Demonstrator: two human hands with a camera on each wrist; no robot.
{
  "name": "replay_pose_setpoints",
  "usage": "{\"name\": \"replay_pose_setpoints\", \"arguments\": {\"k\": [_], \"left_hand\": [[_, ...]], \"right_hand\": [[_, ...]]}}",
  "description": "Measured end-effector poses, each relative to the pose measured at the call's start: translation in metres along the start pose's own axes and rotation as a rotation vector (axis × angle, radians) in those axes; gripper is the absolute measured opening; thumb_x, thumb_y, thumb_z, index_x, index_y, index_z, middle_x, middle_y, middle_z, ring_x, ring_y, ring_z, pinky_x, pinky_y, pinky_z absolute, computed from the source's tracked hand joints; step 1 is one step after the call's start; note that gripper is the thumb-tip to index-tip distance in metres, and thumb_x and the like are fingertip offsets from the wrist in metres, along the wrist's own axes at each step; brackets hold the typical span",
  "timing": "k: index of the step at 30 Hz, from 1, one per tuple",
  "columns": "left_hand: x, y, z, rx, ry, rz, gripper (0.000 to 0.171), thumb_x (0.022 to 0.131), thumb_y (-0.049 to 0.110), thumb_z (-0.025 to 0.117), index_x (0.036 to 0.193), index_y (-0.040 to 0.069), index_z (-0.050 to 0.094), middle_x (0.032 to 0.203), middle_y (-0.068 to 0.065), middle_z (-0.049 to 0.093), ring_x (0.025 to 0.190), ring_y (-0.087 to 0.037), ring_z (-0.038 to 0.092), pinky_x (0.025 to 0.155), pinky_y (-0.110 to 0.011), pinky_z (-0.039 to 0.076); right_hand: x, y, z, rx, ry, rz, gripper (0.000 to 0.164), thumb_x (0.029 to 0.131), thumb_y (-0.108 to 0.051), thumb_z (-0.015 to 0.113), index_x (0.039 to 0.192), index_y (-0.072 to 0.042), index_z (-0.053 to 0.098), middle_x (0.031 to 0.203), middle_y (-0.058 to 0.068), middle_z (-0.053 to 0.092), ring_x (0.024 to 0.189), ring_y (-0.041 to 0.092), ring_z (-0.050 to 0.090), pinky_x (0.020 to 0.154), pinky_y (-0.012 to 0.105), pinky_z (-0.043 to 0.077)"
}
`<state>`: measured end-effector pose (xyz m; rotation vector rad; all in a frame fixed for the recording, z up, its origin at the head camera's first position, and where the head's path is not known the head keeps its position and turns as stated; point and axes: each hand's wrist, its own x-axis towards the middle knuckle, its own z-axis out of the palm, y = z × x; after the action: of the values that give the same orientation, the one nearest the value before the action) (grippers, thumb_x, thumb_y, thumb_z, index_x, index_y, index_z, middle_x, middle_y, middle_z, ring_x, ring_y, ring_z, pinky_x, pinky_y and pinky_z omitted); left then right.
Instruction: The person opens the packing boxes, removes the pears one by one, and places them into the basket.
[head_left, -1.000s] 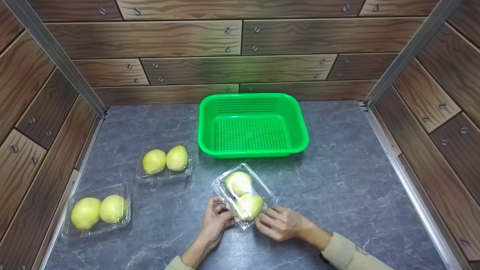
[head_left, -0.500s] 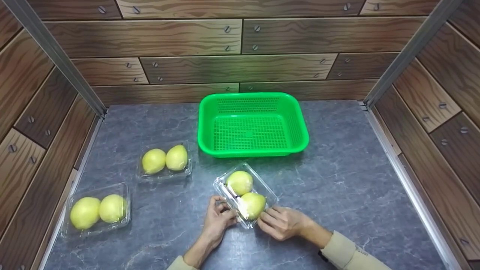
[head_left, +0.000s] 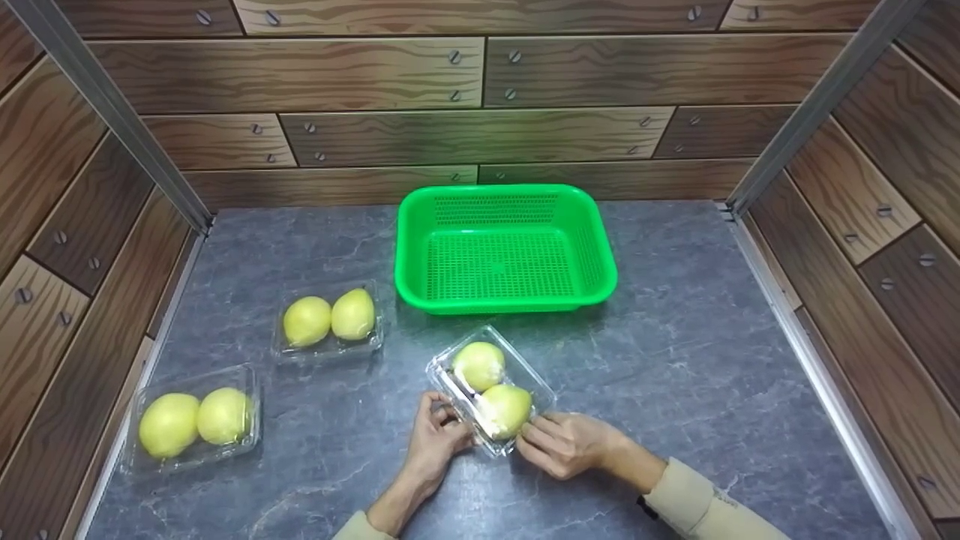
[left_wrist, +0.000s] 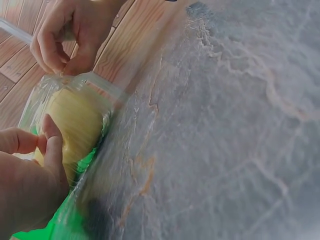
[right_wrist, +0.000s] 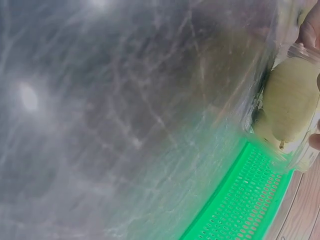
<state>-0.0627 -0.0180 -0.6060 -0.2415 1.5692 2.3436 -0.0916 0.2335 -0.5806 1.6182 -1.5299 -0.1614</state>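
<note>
In the head view, a clear plastic clamshell box [head_left: 527,367] sits slanted in front of the basket, holding two yellow-green pears [head_left: 504,411]. My left hand [head_left: 431,446] pinches its near left edge between thumb and fingers. At the near right corner, my right hand [head_left: 564,448] grips the rim with curled fingers. The left wrist view shows both hands on the box, with a pear [left_wrist: 75,120] behind the clear plastic. One pear [right_wrist: 290,102] with a stem shows inside the box in the right wrist view, where the right hand is mostly cut off at the frame edge.
A green perforated basket [head_left: 506,306] stands behind the box, with nothing in it. To the left lie two more clear boxes of pears, one farther back [head_left: 330,352] and one nearer [head_left: 253,409]. Wood-patterned walls [head_left: 480,139] enclose the grey marbled table [head_left: 697,322].
The box has shifted slightly to the right between the hands, and the glare on its lid has shrunk. Both hands keep their hold with little movement; the other boxes and the basket stay put.
</note>
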Motion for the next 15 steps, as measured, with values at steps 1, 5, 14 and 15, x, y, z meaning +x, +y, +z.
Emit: {"name": "replay_pose_setpoints", "arguments": {"k": [1, 5, 14, 15], "left_hand": [[0.0, -0.0001, -0.0001, -0.001, 0.003, -0.002, 0.051, 0.082, -0.013, 0.064, 0.121, 0.003, 0.035, 0.1, -0.003, 0.063, 0.077, -0.013, 0.067, 0.066, -0.025, 0.062], [-0.0003, -0.0005, -0.0005, -0.001, -0.001, -0.002, 0.052, 0.081, -0.012, 0.064, 0.121, 0.003, 0.035, 0.101, -0.003, 0.062, 0.076, -0.012, 0.066, 0.066, -0.024, 0.062], [0.0001, -0.0013, 0.0005, -0.005, -0.005, -0.01, 0.052, 0.082, -0.013, 0.065, 0.121, 0.004, 0.035, 0.105, -0.004, 0.063, 0.077, -0.013, 0.066, 0.067, -0.024, 0.062], [0.0002, -0.0015, 0.0007, -0.005, -0.007, -0.01, 0.052, 0.082, -0.013, 0.065, 0.121, 0.004, 0.035, 0.105, -0.004, 0.062, 0.077, -0.012, 0.066, 0.067, -0.024, 0.062]], "right_hand": [[0.0002, 0.0003, -0.0002, 0.0, -0.002, -0.001, 0.031, 0.1, -0.012, 0.045, 0.093, -0.009, 0.075, 0.082, 0.003, 0.074, 0.069, 0.015, 0.073, 0.061, 0.022, 0.063], [0.0005, 0.0008, -0.0005, 0.01, 0.002, 0.009, 0.031, 0.1, -0.012, 0.045, 0.093, -0.008, 0.075, 0.082, 0.003, 0.074, 0.068, 0.015, 0.072, 0.061, 0.022, 0.063], [-0.0019, 0.0018, 0.0001, 0.038, 0.009, 0.035, 0.031, 0.099, -0.01, 0.044, 0.091, -0.008, 0.074, 0.081, 0.003, 0.071, 0.067, 0.014, 0.069, 0.061, 0.021, 0.062], [-0.0021, 0.0026, -0.0003, 0.041, 0.012, 0.035, 0.031, 0.1, -0.01, 0.044, 0.091, -0.007, 0.074, 0.08, 0.003, 0.071, 0.067, 0.014, 0.069, 0.061, 0.02, 0.061]]}}
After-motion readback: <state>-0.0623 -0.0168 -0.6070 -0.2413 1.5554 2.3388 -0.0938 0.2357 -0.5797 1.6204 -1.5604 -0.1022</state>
